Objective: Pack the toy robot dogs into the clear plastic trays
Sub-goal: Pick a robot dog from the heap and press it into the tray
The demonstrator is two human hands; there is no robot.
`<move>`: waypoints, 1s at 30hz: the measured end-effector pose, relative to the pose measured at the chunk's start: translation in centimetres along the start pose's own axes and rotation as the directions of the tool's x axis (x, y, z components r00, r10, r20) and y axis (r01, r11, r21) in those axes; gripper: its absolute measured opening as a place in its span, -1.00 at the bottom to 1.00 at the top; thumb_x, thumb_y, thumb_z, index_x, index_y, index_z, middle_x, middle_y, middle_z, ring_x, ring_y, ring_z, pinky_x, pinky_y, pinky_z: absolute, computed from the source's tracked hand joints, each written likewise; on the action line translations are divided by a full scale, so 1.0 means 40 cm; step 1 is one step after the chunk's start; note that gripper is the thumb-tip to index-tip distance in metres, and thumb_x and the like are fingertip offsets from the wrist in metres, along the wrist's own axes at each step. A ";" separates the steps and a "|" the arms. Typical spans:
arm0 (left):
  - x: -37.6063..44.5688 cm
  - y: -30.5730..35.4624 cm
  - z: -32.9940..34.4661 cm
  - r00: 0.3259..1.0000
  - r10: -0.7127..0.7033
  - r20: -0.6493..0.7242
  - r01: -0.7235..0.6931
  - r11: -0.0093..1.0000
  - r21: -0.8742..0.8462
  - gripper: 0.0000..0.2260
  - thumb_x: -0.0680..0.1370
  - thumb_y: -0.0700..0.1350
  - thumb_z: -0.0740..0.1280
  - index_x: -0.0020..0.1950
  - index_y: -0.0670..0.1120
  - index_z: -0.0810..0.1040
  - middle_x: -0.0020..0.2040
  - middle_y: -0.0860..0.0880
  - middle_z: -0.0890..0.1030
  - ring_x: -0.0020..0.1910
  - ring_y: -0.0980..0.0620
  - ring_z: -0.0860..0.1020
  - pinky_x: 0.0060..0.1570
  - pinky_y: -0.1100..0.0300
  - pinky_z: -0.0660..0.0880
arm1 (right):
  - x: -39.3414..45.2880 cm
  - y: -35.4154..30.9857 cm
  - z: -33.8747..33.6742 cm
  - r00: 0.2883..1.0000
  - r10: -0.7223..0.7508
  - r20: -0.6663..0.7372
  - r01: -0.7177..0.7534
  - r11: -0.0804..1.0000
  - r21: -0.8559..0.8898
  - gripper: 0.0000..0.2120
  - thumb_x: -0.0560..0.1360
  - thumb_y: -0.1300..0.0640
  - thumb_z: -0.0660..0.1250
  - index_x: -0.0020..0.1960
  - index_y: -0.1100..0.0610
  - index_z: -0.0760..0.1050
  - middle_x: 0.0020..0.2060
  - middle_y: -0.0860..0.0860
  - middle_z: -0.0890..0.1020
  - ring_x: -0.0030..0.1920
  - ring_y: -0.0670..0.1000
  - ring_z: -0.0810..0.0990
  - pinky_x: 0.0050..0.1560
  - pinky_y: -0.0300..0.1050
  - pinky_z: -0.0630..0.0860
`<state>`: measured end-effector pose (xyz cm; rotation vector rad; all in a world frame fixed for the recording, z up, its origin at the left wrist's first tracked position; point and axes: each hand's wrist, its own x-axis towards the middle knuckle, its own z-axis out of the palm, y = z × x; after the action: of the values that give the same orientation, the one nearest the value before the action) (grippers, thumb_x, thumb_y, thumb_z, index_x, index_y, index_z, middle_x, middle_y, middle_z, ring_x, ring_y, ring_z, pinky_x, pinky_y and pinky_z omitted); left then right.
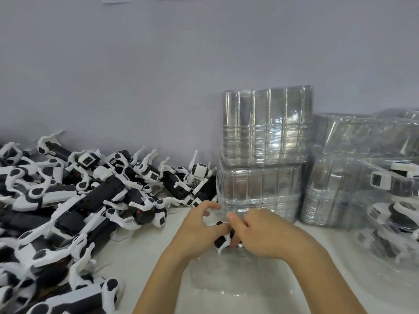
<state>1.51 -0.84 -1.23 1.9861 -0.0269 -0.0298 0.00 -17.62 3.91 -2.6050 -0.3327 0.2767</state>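
Head view, looking down over a white table, and both hands are working at centre frame. The left hand has its thumb and fingers curled onto a toy robot dog, a black body with a white leg poking down, held between the two hands. The right hand meets it from the other side, fingers curled in against the same dog, index finger lying across the top. So both hands are gripping that one dog, though most of it is hidden behind the fingers. It sits right over a clear plastic tray lying flat on the table beneath the wrists; whether the dog is touching the tray is hard to tell.

To the left, a big heap of dogs, black and white, legs sticking out every way, piled up to the grey wall.

Behind the hands, a stack of empty trays stands against the wall, one bundle on top of another. Just right of it, another tray stack. At the far right edge, packed trays with dogs showing through the clear plastic, blurred.
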 end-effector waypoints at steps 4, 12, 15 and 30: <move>-0.001 -0.004 0.000 1.000 -0.008 -0.005 0.008 0.999 -0.034 -0.68 0.46 -0.01 0.48 0.14 0.27 0.51 0.20 0.12 0.42 0.07 0.33 0.40 -0.17 0.37 0.36 | 0.007 -0.014 0.027 0.997 0.070 0.019 -0.069 0.995 -0.065 -0.33 0.66 -0.22 -0.23 0.02 0.06 0.61 0.14 0.06 0.64 0.26 0.09 0.49 0.35 0.09 0.40; -0.002 -0.002 0.008 0.999 0.002 -0.033 -0.001 1.000 0.017 -0.67 0.44 0.01 0.49 0.15 0.24 0.52 0.21 0.09 0.45 0.16 0.27 0.41 -0.09 0.43 0.31 | 0.019 -0.012 0.024 0.997 0.079 -0.011 -0.080 0.990 -0.115 -0.62 0.69 -0.02 -0.10 -0.18 0.09 0.33 -0.17 0.03 0.49 -0.17 -0.01 0.43 -0.19 -0.16 0.32; -0.003 0.004 0.008 0.999 0.012 -0.039 -0.009 0.997 0.077 -0.66 0.45 0.04 0.49 0.18 0.23 0.51 0.20 0.11 0.44 0.21 0.18 0.41 0.01 0.35 0.36 | 0.012 0.001 0.000 0.999 0.026 0.022 -0.024 0.997 -0.078 -0.53 0.68 -0.06 0.01 -0.25 0.11 0.50 -0.38 -0.04 0.45 -0.37 -0.08 0.39 -0.35 -0.20 0.32; -0.031 0.087 0.114 0.988 -0.137 -0.067 0.144 0.689 0.710 -0.07 0.32 0.34 0.46 0.46 0.40 -0.13 0.63 -0.06 -0.18 0.56 -0.38 -0.26 0.47 -0.34 -0.14 | -0.004 0.128 -0.047 0.983 0.143 -0.116 -0.111 0.962 0.251 -0.86 0.52 0.03 0.45 0.03 -0.07 0.52 -0.08 -0.10 0.44 -0.10 -0.11 0.48 -0.22 -0.26 0.38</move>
<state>0.12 -6.36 0.12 2.7797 0.1443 -0.1279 1.28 -22.86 2.99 -2.3889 -0.0778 0.1740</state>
